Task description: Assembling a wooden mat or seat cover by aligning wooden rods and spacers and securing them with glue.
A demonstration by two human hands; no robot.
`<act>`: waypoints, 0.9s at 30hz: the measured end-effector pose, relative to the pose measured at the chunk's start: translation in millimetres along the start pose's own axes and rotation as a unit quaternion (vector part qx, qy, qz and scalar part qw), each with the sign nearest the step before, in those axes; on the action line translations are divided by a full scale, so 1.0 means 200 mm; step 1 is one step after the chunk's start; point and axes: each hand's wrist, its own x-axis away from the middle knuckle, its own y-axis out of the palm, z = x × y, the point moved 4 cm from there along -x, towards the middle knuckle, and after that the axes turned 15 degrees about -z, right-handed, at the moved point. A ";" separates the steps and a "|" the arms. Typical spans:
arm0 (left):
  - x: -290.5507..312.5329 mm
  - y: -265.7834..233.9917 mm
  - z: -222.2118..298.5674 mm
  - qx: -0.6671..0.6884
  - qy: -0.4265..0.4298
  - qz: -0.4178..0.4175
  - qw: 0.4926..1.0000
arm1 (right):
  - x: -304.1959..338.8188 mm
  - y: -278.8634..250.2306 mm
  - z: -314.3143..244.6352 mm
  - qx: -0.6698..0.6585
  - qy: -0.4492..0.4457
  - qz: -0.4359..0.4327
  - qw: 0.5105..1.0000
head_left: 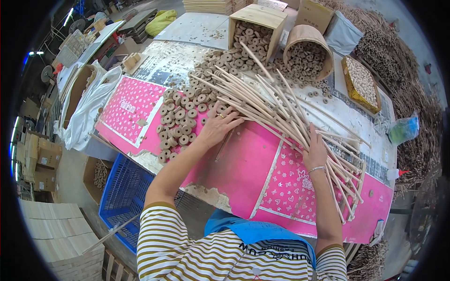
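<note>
My left hand (pixel 219 127) has its fingers spread palm down, at the edge of a heap of brown wooden rings (pixel 185 114) and by the left ends of several long pale wooden sticks (pixel 262 110). What lies under its fingertips is hidden. Farther right, my right hand (pixel 316 152) bends its fingers around some of the sticks, with the thumb on the near side. The sticks fan out from the middle of the table toward the right, crossing one another. Both hands are over the pink-covered worktable (pixel 234 168).
Behind the sticks, a wooden box (pixel 258 16) and a round wooden tub (pixel 309 35) lie tipped, spilling rings. A yellow-sided tray (pixel 361 84) of small pale pieces stands right. A glue bottle (pixel 393 174) is at the right edge. Below left is a blue crate (pixel 124 196).
</note>
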 end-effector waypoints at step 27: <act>0.07 -0.14 -0.50 -0.076 -0.100 0.047 0.991 | -0.02 -0.09 -0.01 0.008 -0.225 0.104 0.969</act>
